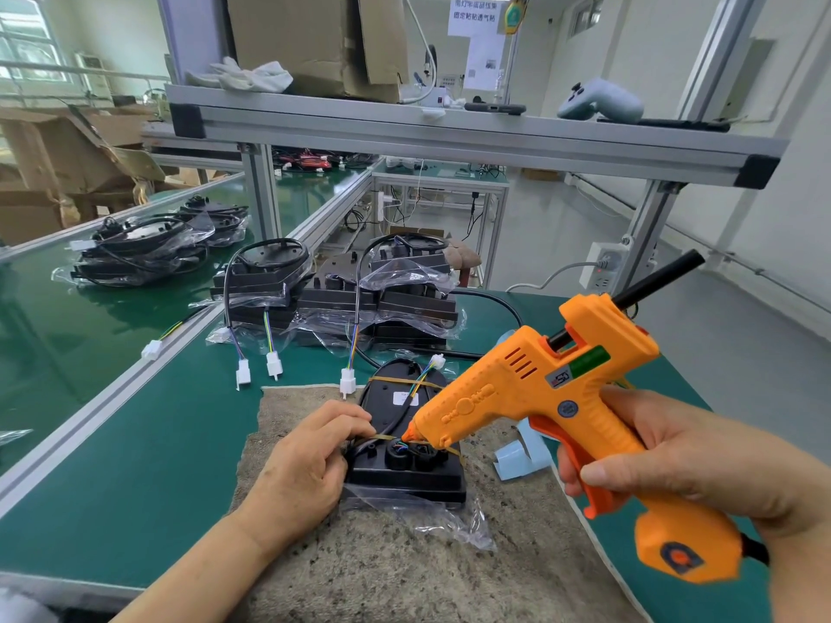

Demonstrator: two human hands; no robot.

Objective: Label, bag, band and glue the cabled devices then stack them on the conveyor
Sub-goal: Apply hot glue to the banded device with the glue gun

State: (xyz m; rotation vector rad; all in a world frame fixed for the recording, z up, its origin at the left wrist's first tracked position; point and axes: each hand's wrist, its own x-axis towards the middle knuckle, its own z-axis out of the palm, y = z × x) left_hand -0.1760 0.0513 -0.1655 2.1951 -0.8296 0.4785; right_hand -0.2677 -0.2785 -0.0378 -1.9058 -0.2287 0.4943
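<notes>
Cabled device (407, 469): black housing, lying on a coarse grey-brown towel (404, 568) at the near edge of the green desk (157, 442). Its near end sits in a clear plastic bag (449, 523). Two yellowish rubber bands cross the housing, one at the far end (395, 380) and one over the cable sockets.

Left hand (306, 460): rests on the left side of the device, fingers curled, with the fingertips drawn together and pinching the black cable (386, 431) just beside the sockets.

Right hand (665, 465): wrapped round the handle of an orange glue gun (539, 397), with fingers over the trigger. The nozzle points down and left, and its tip meets the device at the socket where the coloured wires enter. A black glue stick (656, 276) projects from the rear of the gun.

A folded pale blue slip (524, 456) lies on the towel just right of the device, below the gun.

Toward the far edge of the desk stand two stacks of bagged devices, one on the left (261, 281) and one on the right (404, 290). Their leads trail toward the towel and end in white connectors (273, 365).

Along the left edge of the desk runs the conveyor (45, 344). It carries a further stack of bagged devices (144, 249) (a second pile sits behind it).
</notes>
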